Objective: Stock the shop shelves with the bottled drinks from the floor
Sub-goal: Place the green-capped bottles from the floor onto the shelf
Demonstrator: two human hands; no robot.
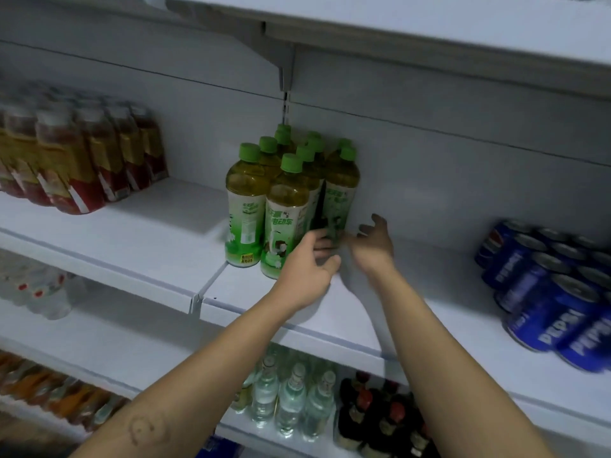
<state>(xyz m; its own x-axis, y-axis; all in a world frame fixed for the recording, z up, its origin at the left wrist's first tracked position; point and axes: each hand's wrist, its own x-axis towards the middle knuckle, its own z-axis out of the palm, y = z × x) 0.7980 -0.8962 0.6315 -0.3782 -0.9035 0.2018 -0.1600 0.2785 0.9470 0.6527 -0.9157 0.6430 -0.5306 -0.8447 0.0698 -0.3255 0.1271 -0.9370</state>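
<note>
1. A shop worker's two bare hands reach the green-capped tea bottles [291,200]. The bottles stand upright in a tight cluster near the back of the middle shelf [132,233], beside the joint between two shelf boards.
2. The left hand [309,262] sits against the base of the front bottles. Its fingers curl round what appears to be a slim dark tool [319,206] that rises between two bottles; whether it is a blade cannot be told.
3. The right hand [375,242] hovers just beside the cluster's right flank, fingers spread and gripping nothing that shows. A blurred film may lie between the hands, but that is unclear.
4. On handling, full plastic bottles like these are likely weighty and stiff-walled yet smooth. The labelled waist or the neck under the cap looks the surest hold, and tall bottles packed this close could topple if nudged low.
5. Red-labelled bottles [82,160] stand well apart to the left and Pepsi cans [562,292] to the right, with clear bottles [291,401] on the shelf below.
</note>
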